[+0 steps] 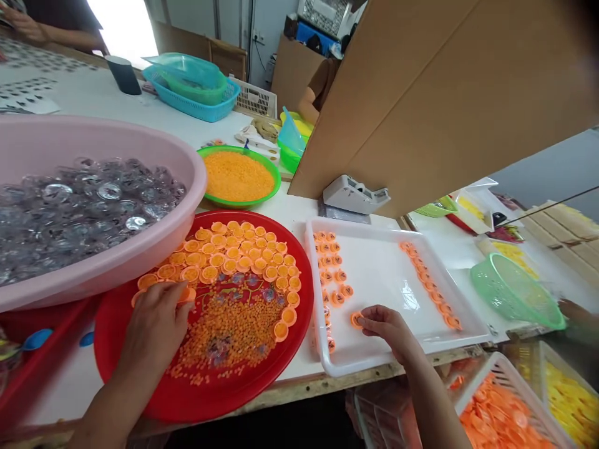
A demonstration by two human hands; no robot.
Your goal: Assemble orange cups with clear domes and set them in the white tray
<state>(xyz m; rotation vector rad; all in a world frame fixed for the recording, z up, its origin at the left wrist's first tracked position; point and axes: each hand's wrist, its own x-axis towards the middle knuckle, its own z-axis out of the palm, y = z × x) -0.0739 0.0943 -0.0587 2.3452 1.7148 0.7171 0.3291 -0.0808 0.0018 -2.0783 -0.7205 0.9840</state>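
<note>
My left hand (156, 324) is over the left part of a red round tray (292, 346), its fingers closed on a small orange round cup (188, 295). Rows of similar orange cups (231, 252) lie around the far side of that tray, with tiny orange beads (234, 330) heaped in front of them. With thumb and fingers pinched, my right hand (388, 330) holds an orange round piece with a dark mark (357, 320) at the bottom of a white rectangular tray (374, 255). Similar marked pieces (334, 274) stand in rows along the tray's left side, and another line (429, 285) runs down its right.
A pink basin (187, 206) of clear round parts overhangs the red tray. Behind are a green-rimmed plate (241, 178) of orange beads, a tape dispenser (355, 194) and a cardboard panel (397, 93). A green basket (515, 290) stands right; orange parts (500, 411) fill a crate below.
</note>
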